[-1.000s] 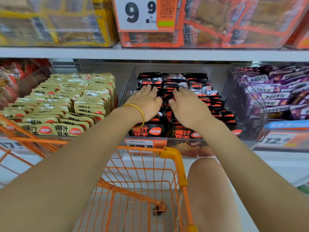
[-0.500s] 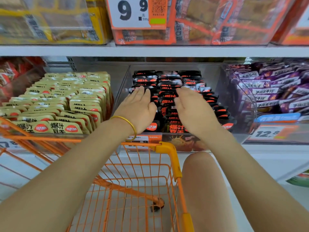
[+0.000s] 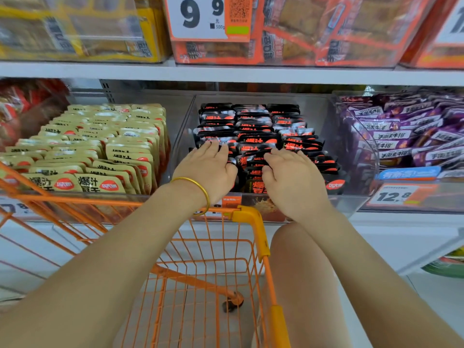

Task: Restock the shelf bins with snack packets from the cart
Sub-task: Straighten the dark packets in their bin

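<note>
Black snack packets (image 3: 253, 126) with red print fill a clear shelf bin (image 3: 324, 109) in three rows. My left hand (image 3: 207, 168), a gold bangle on its wrist, lies palm down on the left row near the front. My right hand (image 3: 291, 177) lies palm down on the middle and right rows beside it. Both hands press on the packets with fingers fairly straight; neither holds a packet. The orange wire cart (image 3: 253, 222) stands below my arms, its basket showing no packets.
Beige packets (image 3: 100, 146) fill the bin to the left, purple packets (image 3: 401, 129) the bin to the right. An upper shelf (image 3: 226, 72) carries yellow and orange packs and a 9.9 price tag (image 3: 198, 16). My bare knee (image 3: 298, 259) is right of the cart handle.
Both hands slid slightly along the black packets and stay flat on them, a small gap between them. The view shifted a little.
</note>
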Action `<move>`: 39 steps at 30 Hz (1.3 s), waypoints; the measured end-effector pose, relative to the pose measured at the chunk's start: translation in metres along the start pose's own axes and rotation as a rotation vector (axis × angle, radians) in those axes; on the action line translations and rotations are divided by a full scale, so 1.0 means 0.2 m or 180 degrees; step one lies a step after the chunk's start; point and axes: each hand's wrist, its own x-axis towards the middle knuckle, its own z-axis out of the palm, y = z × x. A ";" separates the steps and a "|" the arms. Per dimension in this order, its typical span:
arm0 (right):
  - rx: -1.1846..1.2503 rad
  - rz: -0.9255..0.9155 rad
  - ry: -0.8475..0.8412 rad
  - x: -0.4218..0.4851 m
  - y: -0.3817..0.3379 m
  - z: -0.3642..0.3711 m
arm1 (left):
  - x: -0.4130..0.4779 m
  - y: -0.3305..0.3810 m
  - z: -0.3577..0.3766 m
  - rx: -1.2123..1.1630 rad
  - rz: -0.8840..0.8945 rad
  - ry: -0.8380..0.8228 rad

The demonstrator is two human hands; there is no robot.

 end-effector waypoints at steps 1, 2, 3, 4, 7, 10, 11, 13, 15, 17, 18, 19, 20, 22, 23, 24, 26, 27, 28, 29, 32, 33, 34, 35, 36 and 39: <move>-0.0031 0.0072 0.0069 0.00 0.00 0.01 | -0.01 0.01 0.00 -0.0001 0.0010 0.0130; -0.0083 0.0137 0.0193 0.00 0.00 0.02 | -0.02 0.03 0.00 0.0019 0.0047 0.0292; -0.0122 0.0168 0.0328 0.00 -0.01 0.04 | -0.03 0.05 0.01 0.0050 0.0124 0.0425; -0.0131 0.0168 0.0438 0.00 -0.01 0.06 | -0.04 0.07 0.01 0.0073 0.0229 0.0478; -0.0062 0.0156 0.0517 0.00 0.00 0.08 | -0.05 0.11 0.05 0.0019 0.0378 0.0371; 0.0061 0.0173 0.0727 0.00 0.01 0.08 | -0.03 0.10 0.06 -0.0282 0.0296 0.0483; 0.0080 0.0168 0.0791 0.00 0.01 0.09 | -0.02 0.10 0.06 -0.0374 0.0258 0.0569; 0.0138 0.0164 0.0874 0.00 0.01 0.10 | 0.00 0.10 0.06 -0.0397 0.0182 0.0575; 0.0188 0.0160 0.0862 0.00 0.01 0.10 | 0.01 0.10 0.06 -0.0318 0.0150 0.0427; 0.0208 0.0149 0.0909 0.00 0.01 0.10 | 0.02 0.11 0.05 -0.0358 0.0117 0.0355; 0.0206 0.0147 0.0934 0.00 0.01 0.10 | 0.03 0.11 0.05 -0.0412 0.0082 0.0325; 0.0204 0.0140 0.0949 0.00 0.02 0.10 | 0.05 0.11 0.05 -0.0445 0.0047 0.0276; 0.0207 0.0127 0.0956 0.00 0.02 0.10 | 0.06 0.11 0.05 -0.0435 0.0034 0.0207; 0.0224 0.0104 0.0950 0.01 0.02 0.10 | 0.08 0.11 0.05 -0.0341 0.0069 0.0127; 0.0229 0.0101 0.0951 0.01 0.01 0.11 | 0.08 0.11 0.05 -0.0337 0.0067 0.0112; 0.0230 0.0099 0.0961 0.01 0.01 0.11 | 0.08 0.12 0.04 -0.0398 0.0013 0.0095; 0.0235 0.0091 0.1002 0.02 0.01 0.11 | 0.08 0.13 0.03 -0.0597 -0.0078 0.0153; 0.0239 0.0093 0.1048 0.02 0.01 0.12 | 0.08 0.13 0.02 -0.0626 -0.0079 0.0246; 0.0243 0.0094 0.1110 0.02 0.01 0.13 | 0.10 0.14 0.01 -0.0587 -0.0079 0.0357; 0.0250 0.0090 0.1161 0.02 0.01 0.13 | 0.12 0.14 -0.01 -0.0511 -0.0087 0.0456; 0.0266 0.0039 0.1091 0.02 0.01 0.13 | 0.19 0.15 -0.06 -0.0271 -0.0100 0.0557; 0.0264 0.0032 0.1037 0.02 0.02 0.12 | 0.22 0.16 -0.07 -0.0237 -0.0088 0.0548; 0.0251 0.0026 0.0984 0.03 0.02 0.11 | 0.24 0.16 -0.08 -0.0224 -0.0072 0.0533; 0.0230 0.0011 0.0939 0.03 0.02 0.11 | 0.26 0.16 -0.09 -0.0234 -0.0054 0.0507; 0.0200 -0.0018 0.0926 0.02 0.03 0.11 | 0.28 0.16 -0.09 -0.0263 -0.0048 0.0473; 0.0160 -0.0111 0.0967 0.02 0.05 0.11 | 0.30 0.15 -0.10 -0.0299 -0.0088 0.0309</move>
